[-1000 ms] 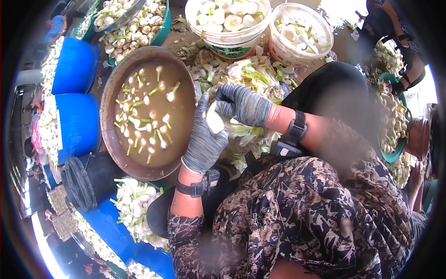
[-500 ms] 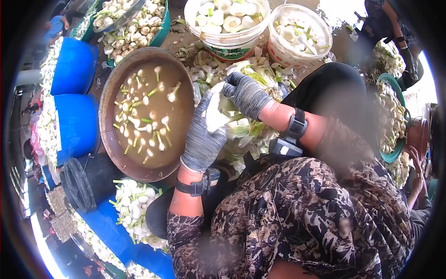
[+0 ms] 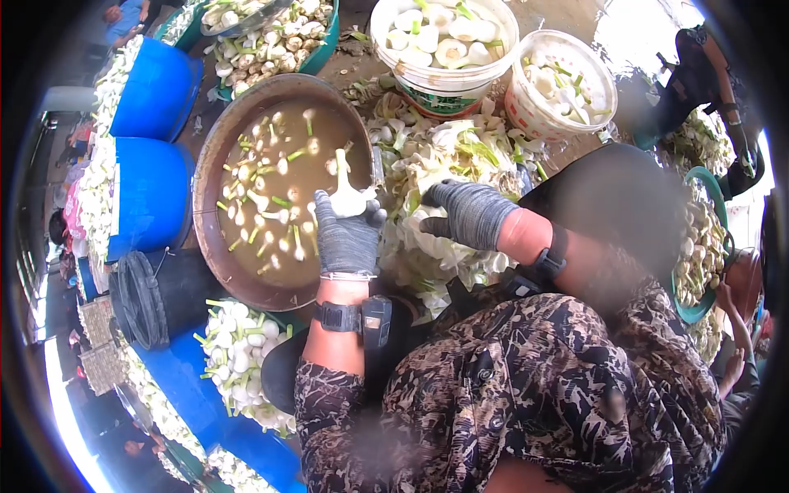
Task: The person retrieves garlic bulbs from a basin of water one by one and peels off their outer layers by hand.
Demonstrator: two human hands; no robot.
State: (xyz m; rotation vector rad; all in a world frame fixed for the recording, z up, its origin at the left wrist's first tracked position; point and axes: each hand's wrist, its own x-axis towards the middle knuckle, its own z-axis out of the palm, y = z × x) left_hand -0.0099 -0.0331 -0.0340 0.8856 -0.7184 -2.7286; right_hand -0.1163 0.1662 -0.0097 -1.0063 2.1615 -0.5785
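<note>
My left hand (image 3: 348,245), in a grey glove, is closed around a large white garlic bulb (image 3: 349,200) whose short stem points up. It is at the right rim of a wide brown basin (image 3: 203,234) of murky water, where many trimmed garlic bulbs (image 3: 281,215) float. To the right, my gloved right hand (image 3: 475,215) is held over a heap of peeled-off garlic skins and leaves (image 3: 440,156). Its fingers and thumb are apart, and I see nothing between them.
Two white buckets of bulbs (image 3: 444,92) (image 3: 552,123) stand beyond the heap. Blue tubs (image 3: 154,197) and a black bucket (image 3: 140,296) line the left. White bulbs (image 3: 246,353) are piled near my left knee. Another person's arm (image 3: 717,62) works at the upper right, near a green basin (image 3: 697,308).
My hands have moved apart. The left has turned, bringing the bulb to the basin's rim with bare white skin showing. The right has let go and drawn back to the right. The view has shifted.
</note>
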